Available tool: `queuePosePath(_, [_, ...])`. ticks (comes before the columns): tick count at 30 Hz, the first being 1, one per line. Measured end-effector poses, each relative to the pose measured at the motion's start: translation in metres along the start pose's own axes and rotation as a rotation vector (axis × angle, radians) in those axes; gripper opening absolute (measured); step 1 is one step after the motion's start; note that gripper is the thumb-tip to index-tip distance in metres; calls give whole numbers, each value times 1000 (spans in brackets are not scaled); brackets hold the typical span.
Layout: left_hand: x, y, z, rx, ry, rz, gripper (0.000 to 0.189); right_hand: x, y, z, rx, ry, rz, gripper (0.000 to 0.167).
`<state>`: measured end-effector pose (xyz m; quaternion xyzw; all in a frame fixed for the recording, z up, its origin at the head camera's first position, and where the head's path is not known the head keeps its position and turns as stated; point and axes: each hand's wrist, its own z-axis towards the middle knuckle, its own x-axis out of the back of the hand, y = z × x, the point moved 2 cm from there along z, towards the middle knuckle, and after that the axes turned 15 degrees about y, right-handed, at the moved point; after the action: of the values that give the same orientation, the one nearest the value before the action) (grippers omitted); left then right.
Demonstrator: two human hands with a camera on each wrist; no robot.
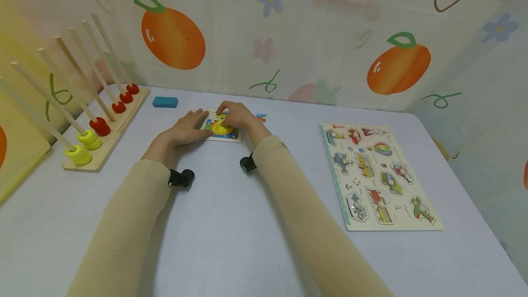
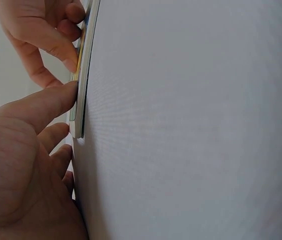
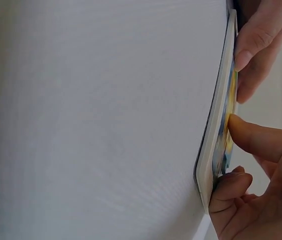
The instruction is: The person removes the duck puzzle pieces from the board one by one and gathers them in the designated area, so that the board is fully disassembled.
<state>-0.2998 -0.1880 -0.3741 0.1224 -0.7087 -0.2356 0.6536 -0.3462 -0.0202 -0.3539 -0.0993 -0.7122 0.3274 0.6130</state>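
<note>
A small duck jigsaw puzzle [image 1: 224, 132] in a pale frame lies flat near the back of the table, showing a yellow duck on blue and green. At its left edge rests my left hand [image 1: 187, 128], fingers extended; in the left wrist view its thumb [image 2: 63, 100] presses on the frame's corner. Over the puzzle's upper right is my right hand [image 1: 238, 117], with bent fingers. The right wrist view has its thumb [image 3: 253, 135] on the picture and curled fingers by the near edge. Whether they pinch a piece is hidden. Just right of the hand lies a loose puzzle piece [image 1: 261, 117].
On the left stands a wooden peg rack [image 1: 119, 127] with tall rods and red and yellow beads. A blue block [image 1: 165, 101] lies beside it at the back. To the right is a vehicle peg puzzle board [image 1: 400, 217]. A fruit-patterned cloth [image 1: 231, 22] hangs behind the table.
</note>
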Motion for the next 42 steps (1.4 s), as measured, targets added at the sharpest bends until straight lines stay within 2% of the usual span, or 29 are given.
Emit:
queuePosePath(16, [0, -1, -1, 17, -1, 6, 77, -5, 3, 1, 11, 82, -41, 32])
queuePosePath(22, [1, -1, -1, 17, 0, 6, 77, -5, 3, 1, 51, 99, -37, 24])
queuePosePath(25, [1, -1, -2, 17, 3, 3, 77, -4, 3, 0, 59, 105, -22, 28])
queuePosePath(31, [1, 0, -2, 18, 3, 0, 77, -4, 4, 1, 40, 84, -39, 43])
queuePosePath(37, [0, 1, -2, 18, 6, 1, 77, -3, 2, 3, 63, 27, -118, 37])
queuePosePath(42, [-1, 1, -1, 12, 7, 0, 76, -2, 2, 3, 45, 17, -117, 34])
